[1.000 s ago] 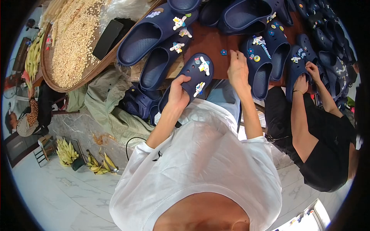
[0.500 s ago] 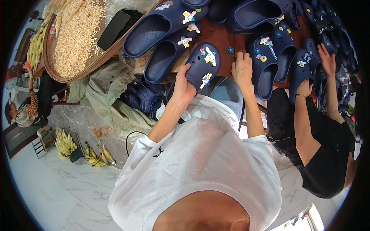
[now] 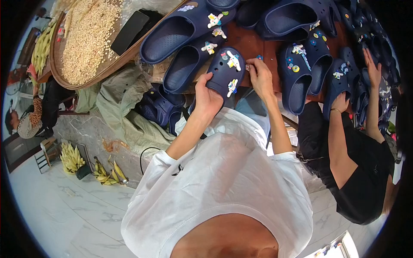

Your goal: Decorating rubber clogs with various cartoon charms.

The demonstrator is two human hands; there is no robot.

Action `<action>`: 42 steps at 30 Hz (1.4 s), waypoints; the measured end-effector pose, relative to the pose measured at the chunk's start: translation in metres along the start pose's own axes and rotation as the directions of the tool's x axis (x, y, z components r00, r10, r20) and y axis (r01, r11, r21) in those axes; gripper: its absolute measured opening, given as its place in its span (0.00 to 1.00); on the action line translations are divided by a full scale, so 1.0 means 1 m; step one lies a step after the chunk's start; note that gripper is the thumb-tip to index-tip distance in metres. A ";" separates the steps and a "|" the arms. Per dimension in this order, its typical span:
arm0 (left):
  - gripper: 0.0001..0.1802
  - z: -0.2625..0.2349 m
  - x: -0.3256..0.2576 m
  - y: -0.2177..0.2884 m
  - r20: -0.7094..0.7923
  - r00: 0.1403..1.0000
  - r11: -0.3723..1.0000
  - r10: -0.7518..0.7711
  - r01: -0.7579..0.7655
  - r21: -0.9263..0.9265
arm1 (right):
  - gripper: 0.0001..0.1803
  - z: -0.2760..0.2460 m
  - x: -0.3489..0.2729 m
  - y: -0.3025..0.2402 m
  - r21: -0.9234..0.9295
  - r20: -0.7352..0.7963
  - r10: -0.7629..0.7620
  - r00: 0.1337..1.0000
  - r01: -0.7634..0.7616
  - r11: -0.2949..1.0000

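My left hand is closed around the heel end of a navy foam clog, thumb on top. White character charms and a small pink-and-teal one sit on the clog's holed upper. My right hand pinches a small pinkish charm just beside the clog's right edge. Past those fingers a blue flower charm lies on the brown table. Left of the held clog rests another decorated navy clog; two more decorated clogs stand to the right of my right hand.
A co-worker's hand holds a clog at the right; their other hand is raised among many clogs. A round tray of pale kernels, with a black phone, stands at the far left. Below it hangs a greenish sack.
My right hand has moved from the table toward the held clog, now pinching a small charm. The clog has stayed in my left hand. The co-worker's raised hand has shifted slightly right.
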State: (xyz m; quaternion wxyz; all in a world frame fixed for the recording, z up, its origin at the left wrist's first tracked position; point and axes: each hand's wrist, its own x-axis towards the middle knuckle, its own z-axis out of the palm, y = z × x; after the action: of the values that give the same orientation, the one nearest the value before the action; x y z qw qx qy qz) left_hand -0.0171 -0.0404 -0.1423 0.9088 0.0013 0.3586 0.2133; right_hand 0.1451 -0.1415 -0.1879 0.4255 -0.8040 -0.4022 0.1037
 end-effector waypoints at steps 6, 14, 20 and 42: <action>0.23 -0.002 -0.004 -0.002 0.041 0.999 1.000 -0.001 0.001 -0.020 | 0.08 -0.013 0.004 -0.003 -0.062 -0.161 0.019 0.987 -0.029 0.998; 0.23 -0.004 -0.009 -0.010 -0.007 0.998 0.992 0.065 -0.063 0.109 | 0.12 -0.011 0.017 0.026 -0.390 -0.155 -0.068 0.986 0.003 0.921; 0.20 0.001 -0.011 -0.011 -0.023 0.993 0.982 0.114 -0.109 0.152 | 0.11 -0.019 0.013 0.020 -0.202 -0.138 0.049 0.989 -0.076 0.976; 0.21 -0.001 -0.023 -0.029 0.100 0.973 0.912 0.208 -0.230 0.341 | 0.08 -0.019 -0.018 -0.075 0.504 0.188 0.135 0.973 -0.213 0.837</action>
State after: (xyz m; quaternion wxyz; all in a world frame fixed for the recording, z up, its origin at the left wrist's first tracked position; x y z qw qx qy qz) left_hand -0.0216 -0.0755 -0.1325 0.8749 0.2096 0.3604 0.2466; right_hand 0.1005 -0.1424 -0.1219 0.5856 -0.6823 -0.3140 0.3049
